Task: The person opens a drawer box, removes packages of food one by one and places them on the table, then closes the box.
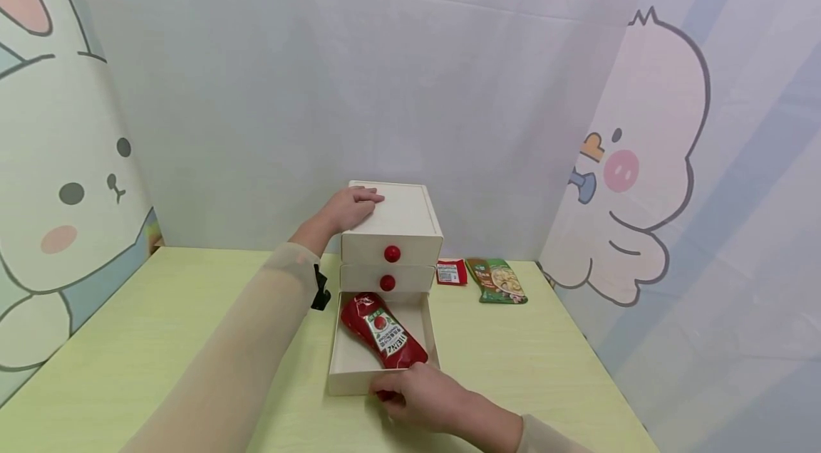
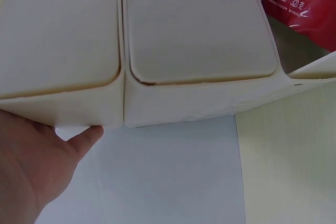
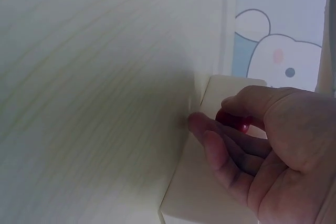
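Note:
A small cream chest of drawers (image 1: 407, 214) stands on the table, its bottom drawer (image 1: 349, 385) pulled out toward me. Inside that drawer a red Heinz ketchup pouch (image 1: 385, 332) lies slantwise, label up. My left hand (image 1: 349, 209) rests on top of the chest at its left edge, with the thumb along the side in the left wrist view. At the drawer front, my right hand (image 1: 426, 396) pinches the red knob (image 3: 239, 123) between thumb and fingers. Both upper drawers are closed, with red knobs (image 1: 392, 253) of their own.
To the right behind the chest lie a small red packet (image 1: 452, 273) and a green food packet (image 1: 497, 282). A grey curtain (image 1: 256, 97) hangs behind the pale green table (image 1: 513, 367). Cartoon-printed cloth flanks both sides.

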Motion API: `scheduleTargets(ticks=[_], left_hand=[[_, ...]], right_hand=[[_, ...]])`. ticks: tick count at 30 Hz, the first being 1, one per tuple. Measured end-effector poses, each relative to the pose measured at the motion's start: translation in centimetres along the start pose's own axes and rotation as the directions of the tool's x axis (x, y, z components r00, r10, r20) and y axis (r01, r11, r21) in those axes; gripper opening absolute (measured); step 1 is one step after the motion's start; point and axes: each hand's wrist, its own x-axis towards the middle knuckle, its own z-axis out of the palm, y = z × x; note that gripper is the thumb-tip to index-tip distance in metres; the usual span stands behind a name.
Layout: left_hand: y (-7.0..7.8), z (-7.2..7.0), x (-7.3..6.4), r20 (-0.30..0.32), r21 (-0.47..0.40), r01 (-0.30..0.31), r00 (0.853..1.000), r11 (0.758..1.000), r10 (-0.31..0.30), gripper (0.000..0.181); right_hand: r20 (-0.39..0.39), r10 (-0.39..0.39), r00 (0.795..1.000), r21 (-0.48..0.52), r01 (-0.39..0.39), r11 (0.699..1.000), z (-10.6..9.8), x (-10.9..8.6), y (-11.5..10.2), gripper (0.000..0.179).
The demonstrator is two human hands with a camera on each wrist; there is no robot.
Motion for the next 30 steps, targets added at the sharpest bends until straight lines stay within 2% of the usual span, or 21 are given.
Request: scheduleTargets(ticks=[8,16,19,22,26,30], left_hand=[[-0.4,0.0,0.1,0.001,-0.001,0.0,1.0,1.0,0.0,0.049],[-0.2,0.0,0.0,0.001,0.009,0.001,1.0,1.0,-0.001,0.051],[-0.1,0.0,-0.1,0.002,0.003,0.004,1.0,1.0,-0.004,0.05],[-0.1,0.0,-0.1,0.002,-0.006,0.012,1.0,1.0,-0.012,0.049],[-0.2,0.0,0.0,0.001,-0.003,0.014,1.0,1.0,-0.014,0.049],[-0.3,0.1,0.2,-0.001,0.005,0.01,1.0,1.0,-0.01,0.049]], right_hand=[[0.047,0.024,0.999,0.031,-0.025,0.999,-0.4,0.0,-0.2,0.023],[0.065,0.0,0.998,-0.06,0.004,0.998,-1.7,0.2,-0.7,0.028],[0.054,-0.022,0.998,-0.077,0.026,0.997,-2.8,0.5,-0.9,0.028],[0.055,-0.033,0.998,-0.054,0.036,0.998,-4.2,1.0,-1.3,0.026],[0.071,0.003,0.997,-0.018,-0.001,1.0,-6.3,1.9,-1.7,0.021],[0.078,0.044,0.996,-0.041,-0.041,0.998,-8.2,3.3,-1.7,0.017]])
